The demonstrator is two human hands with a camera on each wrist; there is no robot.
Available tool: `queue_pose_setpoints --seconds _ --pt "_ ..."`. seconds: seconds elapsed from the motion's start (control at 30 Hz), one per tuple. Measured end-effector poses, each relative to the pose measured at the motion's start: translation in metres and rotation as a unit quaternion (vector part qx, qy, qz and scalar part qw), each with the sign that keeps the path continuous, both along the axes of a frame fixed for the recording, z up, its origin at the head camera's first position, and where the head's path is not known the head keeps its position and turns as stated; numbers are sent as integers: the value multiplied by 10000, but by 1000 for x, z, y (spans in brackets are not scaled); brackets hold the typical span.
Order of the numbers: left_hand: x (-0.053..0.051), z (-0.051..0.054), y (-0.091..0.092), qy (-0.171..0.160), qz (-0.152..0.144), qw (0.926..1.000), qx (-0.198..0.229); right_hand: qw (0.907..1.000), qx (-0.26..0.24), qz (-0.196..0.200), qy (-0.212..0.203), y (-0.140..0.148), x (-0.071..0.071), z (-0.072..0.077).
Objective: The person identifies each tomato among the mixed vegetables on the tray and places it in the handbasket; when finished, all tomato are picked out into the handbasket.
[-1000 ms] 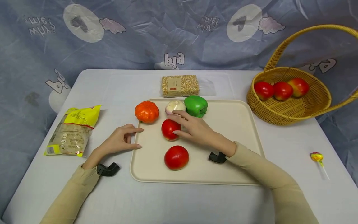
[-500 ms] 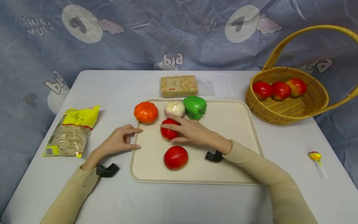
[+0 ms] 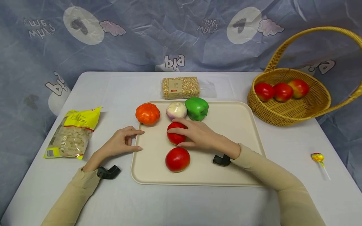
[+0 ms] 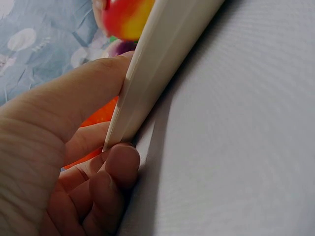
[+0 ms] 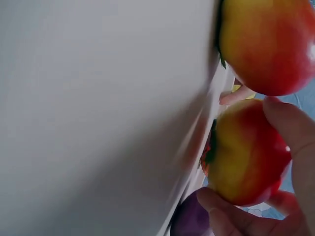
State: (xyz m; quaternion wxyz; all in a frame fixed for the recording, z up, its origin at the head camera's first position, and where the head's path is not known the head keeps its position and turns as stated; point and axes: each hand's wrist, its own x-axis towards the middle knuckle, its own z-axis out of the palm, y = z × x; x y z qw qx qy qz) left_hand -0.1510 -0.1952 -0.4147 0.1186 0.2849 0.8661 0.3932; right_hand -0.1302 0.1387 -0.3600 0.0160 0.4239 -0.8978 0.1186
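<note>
A wrinkled blue-gray cloth (image 3: 135,40) hangs behind the white counter (image 3: 212,204) and down past its left and right sides. Above the counter's far edge, the cloth carries pale round shapes (image 3: 83,25), pinkish clouds (image 3: 112,28) and upside-down lettering (image 3: 174,61). Soft light falls across the counter.
</note>
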Motion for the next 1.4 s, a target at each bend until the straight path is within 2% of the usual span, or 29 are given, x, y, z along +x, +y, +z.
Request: queue_pose_setpoints --seconds 0.13,0.37,0.5,0.97,1.23,1.4 --pt "3 7 3 11 59 10000 -61 9998 -126 -33 142 7 5 4" --pt "15 34 12 -57 38 10000 -28 9975 -445 -178 512 24 10 11" --pt "17 38 13 -54 51 10000 -31 9944 -595 -366 798 36 10 16" --pt "15 35 12 -84 21 10000 -33 9772 -1030 -1142 1461 89 8 29" --pt "4 6 3 -6 76 10000 -44 9560 -1252 -1890 1862 127 1 36" --pt "1 1 0 8 -2 10000 57 9429 -1454 -2301 1918 149 -2 40"
